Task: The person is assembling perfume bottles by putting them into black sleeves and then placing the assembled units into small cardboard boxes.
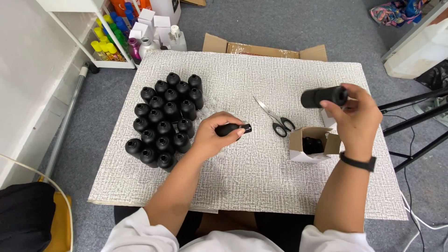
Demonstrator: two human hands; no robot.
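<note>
White sleeves at the bottom edge, two bare forearms reaching out over a textured grey mat [261,177].

Left hand [212,135] closed around a small black bottle [232,129] lying on its side just above the mat, long axis left to right, cap end poking out toward the right past the fingertips. Right hand [357,116] raised higher, closed around a black cylinder [323,96], likewise horizontal, free end pointing left toward the other hand. Well apart, scissors [277,119] between them. Just under the right hand, open white carton [308,144] with something dark inside. Beside the left hand, standing cluster of black bottles [165,119].
</note>
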